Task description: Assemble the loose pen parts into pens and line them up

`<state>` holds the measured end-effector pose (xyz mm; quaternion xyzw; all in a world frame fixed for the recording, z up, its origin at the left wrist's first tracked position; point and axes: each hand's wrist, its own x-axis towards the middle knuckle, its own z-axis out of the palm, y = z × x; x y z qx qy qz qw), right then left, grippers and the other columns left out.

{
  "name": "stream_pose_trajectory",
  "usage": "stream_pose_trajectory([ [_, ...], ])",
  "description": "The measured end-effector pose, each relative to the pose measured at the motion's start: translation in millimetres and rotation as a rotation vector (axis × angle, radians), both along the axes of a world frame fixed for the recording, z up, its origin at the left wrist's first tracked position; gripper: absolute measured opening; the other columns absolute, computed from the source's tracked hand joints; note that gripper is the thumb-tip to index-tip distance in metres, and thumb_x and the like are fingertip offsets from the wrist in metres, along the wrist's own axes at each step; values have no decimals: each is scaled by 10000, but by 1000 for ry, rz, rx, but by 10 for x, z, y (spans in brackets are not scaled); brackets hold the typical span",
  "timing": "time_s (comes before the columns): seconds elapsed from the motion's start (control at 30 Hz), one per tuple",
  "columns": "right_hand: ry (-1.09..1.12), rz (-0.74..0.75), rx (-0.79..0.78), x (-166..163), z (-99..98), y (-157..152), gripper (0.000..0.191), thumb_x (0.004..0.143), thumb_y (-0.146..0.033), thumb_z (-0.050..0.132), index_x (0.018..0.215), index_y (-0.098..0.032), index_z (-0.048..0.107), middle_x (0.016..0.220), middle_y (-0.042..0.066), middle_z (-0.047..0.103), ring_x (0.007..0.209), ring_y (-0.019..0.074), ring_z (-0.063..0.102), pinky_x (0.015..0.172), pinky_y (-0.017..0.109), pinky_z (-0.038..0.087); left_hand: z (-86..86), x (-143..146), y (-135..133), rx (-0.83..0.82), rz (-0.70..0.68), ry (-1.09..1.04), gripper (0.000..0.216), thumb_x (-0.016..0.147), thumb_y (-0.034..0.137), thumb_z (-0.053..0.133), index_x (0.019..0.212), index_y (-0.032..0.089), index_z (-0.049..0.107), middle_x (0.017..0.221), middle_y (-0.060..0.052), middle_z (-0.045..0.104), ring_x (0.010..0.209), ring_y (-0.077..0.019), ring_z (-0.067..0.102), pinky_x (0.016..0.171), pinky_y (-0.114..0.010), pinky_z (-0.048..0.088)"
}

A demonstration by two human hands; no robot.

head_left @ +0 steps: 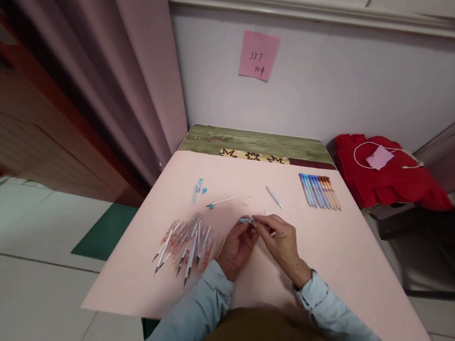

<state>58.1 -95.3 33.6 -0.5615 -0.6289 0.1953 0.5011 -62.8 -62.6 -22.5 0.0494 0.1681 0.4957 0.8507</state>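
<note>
My left hand (pixel 237 247) and my right hand (pixel 279 239) meet over the middle of a pink sheet (pixel 325 258). Both pinch a small light-blue pen part (pixel 246 220) between their fingertips. To the left of my hands lies a heap of several pens in clear wrappers (pixel 184 243). Beyond my hands lie a white refill with a blue piece (pixel 220 202), loose blue pen parts (pixel 197 189) and a white pen barrel (pixel 274 197). A row of several blue and orange pens (pixel 319 190) lies at the far right of the sheet.
The pink sheet covers a small table with a green patterned edge (pixel 257 143) against a white wall. A pink sticky note (pixel 258 55) hangs on the wall. A red cloth with a white cable (pixel 385 173) lies to the right. A curtain (pixel 125 78) hangs at the left.
</note>
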Motion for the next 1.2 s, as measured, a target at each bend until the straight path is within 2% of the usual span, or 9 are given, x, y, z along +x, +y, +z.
stream_pose_trajectory([
  [0.2, 89, -205, -91, 279, -86, 92, 266, 892, -393, 617, 993, -182, 743, 762, 23, 675, 616, 137, 578, 602, 266, 485, 110, -39, -30, 10, -100, 63, 137, 802, 104, 707, 926, 132, 657, 818, -43, 688, 677, -85, 632, 654, -170, 530],
  [0.3, 3, -277, -120, 445, -208, 185, 299, 874, -427, 608, 948, -174, 750, 752, 33, 677, 636, 154, 586, 636, 285, 485, 134, -47, -33, 13, -106, 77, 138, 800, 107, 710, 921, 136, 651, 814, -40, 680, 674, -83, 628, 641, -166, 527],
  [0.37, -74, -271, -157, 490, -299, 234, 290, 864, -420, 606, 915, -178, 757, 800, 52, 700, 664, 164, 606, 671, 295, 489, 134, -48, -28, 4, -107, 79, 142, 797, 109, 710, 925, 133, 653, 810, -42, 681, 670, -87, 631, 638, -171, 531],
  [0.57, -289, -263, -222, 385, -517, 320, 286, 859, -360, 596, 1011, -160, 733, 851, 70, 702, 726, 181, 630, 726, 299, 474, 113, -50, -14, -22, -102, 62, 108, 821, 143, 678, 925, 119, 663, 845, -83, 721, 706, -123, 673, 665, -208, 556],
  [0.77, -516, -325, -236, 303, -560, 397, 243, 905, -290, 515, 841, -155, 707, 845, 84, 677, 662, 157, 590, 628, 262, 398, 85, -50, -8, -15, -105, 80, 104, 841, 148, 663, 937, 111, 660, 900, -118, 744, 679, -120, 681, 647, -202, 563],
  [0.87, -457, -321, -245, 291, -487, 387, 262, 901, -316, 518, 804, -147, 693, 792, 77, 670, 620, 148, 565, 593, 253, 380, 88, -44, -8, -28, -91, 84, 93, 843, 148, 665, 930, 116, 656, 855, -99, 738, 665, -113, 677, 637, -191, 563],
  [0.97, -178, -241, -330, 301, -302, 289, 339, 883, -428, 564, 693, -165, 660, 609, 18, 611, 548, 142, 532, 555, 246, 384, 95, -35, -9, -35, -82, 84, 82, 853, 152, 659, 929, 120, 650, 826, -80, 727, 652, -102, 669, 625, -182, 562],
  [1.07, 109, -119, -415, 301, -46, 129, 365, 836, -503, 627, 712, -162, 664, 537, -11, 571, 493, 135, 513, 496, 236, 384, 90, -23, -1, -31, -84, 81, 72, 860, 159, 653, 920, 121, 646, 810, -67, 717, 641, -97, 662, 610, -177, 558],
  [1.2, 185, 3, -461, 234, 206, -24, 382, 793, -532, 684, 694, -163, 664, 538, -9, 578, 481, 121, 491, 458, 223, 365, 68, -5, 15, -25, -81, 65, 80, 851, 152, 657, 924, 120, 649, 793, -50, 709, 650, -109, 667, 613, -194, 556],
])
